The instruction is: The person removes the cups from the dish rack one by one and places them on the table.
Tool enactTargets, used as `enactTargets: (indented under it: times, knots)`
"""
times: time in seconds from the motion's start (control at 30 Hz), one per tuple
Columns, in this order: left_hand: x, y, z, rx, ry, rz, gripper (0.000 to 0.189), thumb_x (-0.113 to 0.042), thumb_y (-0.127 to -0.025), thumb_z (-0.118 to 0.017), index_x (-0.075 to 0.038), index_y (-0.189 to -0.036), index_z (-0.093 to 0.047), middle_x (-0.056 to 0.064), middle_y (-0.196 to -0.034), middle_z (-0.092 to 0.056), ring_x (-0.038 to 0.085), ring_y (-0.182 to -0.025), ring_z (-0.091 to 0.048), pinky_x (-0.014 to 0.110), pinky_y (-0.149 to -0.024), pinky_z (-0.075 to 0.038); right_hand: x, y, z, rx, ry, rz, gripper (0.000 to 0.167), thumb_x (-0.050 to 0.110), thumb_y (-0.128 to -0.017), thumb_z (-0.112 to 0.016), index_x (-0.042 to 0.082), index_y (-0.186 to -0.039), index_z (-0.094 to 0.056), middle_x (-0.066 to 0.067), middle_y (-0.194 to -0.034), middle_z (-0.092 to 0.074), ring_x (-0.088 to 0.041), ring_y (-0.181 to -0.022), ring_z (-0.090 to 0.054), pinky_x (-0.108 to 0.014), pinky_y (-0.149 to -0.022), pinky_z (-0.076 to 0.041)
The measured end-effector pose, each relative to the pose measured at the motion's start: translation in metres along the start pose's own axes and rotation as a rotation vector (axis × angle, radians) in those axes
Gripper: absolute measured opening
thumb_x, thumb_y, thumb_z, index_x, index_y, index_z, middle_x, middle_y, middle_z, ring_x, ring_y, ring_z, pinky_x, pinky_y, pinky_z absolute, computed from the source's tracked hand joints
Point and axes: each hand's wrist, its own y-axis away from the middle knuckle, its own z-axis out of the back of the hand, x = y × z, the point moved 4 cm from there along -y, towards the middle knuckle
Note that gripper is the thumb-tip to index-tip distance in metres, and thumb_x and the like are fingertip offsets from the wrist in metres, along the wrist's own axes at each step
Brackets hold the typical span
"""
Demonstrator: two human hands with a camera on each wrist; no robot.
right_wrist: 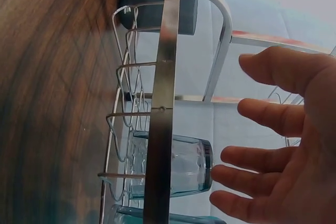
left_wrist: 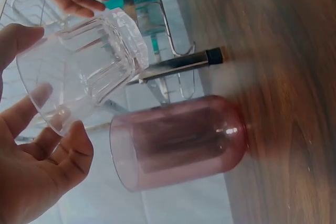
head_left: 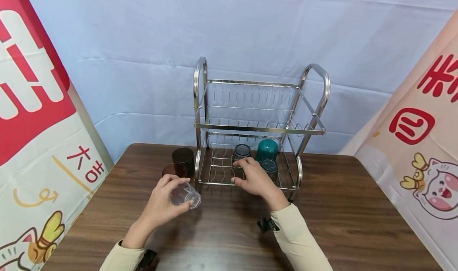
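My left hand [head_left: 159,201] grips a clear glass [head_left: 185,196] with a faceted base. The glass is tilted, its base pointing to the right, left of the metal dish rack. In the left wrist view, the clear glass [left_wrist: 86,69] sits between thumb and fingers, beside an upright pinkish glass [left_wrist: 178,142] on the table. Over the front of the rack's lower tier, my right hand [head_left: 255,179] is held with fingers spread and nothing in it. Close to its fingertips, in the right wrist view, stands a bluish glass [right_wrist: 191,163], base up.
The two-tier metal dish rack [head_left: 257,128] stands at the table's back. Its lower tier holds a teal glass [head_left: 267,148] and two grey-blue glasses, one at the back [head_left: 241,150] and one in front [head_left: 270,166]. A dark glass [head_left: 183,156] stands left of the rack.
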Motion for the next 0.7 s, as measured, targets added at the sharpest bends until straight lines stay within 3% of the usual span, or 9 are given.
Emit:
enactTargets:
  times: [0.3,0.7]
  knots:
    - [0.008,0.002,0.014,0.062,-0.019,0.022,0.056,-0.018,-0.058,-0.084,-0.014,-0.111,-0.067,0.000,-0.098,-0.054,0.019,-0.085,-0.052,0.035,-0.067,-0.046,-0.003,-0.005,0.004,-0.012,0.043,-0.055,0.044,0.027,-0.085,-0.068,0.007,-0.122,-0.057,-0.019,-0.123,-0.049,-0.038,-0.113,-0.045,-0.050,-0.088,-0.041]
    - [0.019,0.002,0.034,0.168,-0.102,0.144,0.056,-0.028,-0.058,-0.087,-0.015,-0.108,-0.067,-0.002,-0.093,-0.055,0.016,-0.084,-0.054,0.040,-0.073,-0.044,-0.008,-0.010,0.001,-0.091,0.029,-0.100,0.045,0.022,-0.084,-0.069,0.005,-0.123,-0.055,-0.021,-0.124,-0.046,-0.038,-0.113,-0.044,-0.050,-0.087,-0.041]
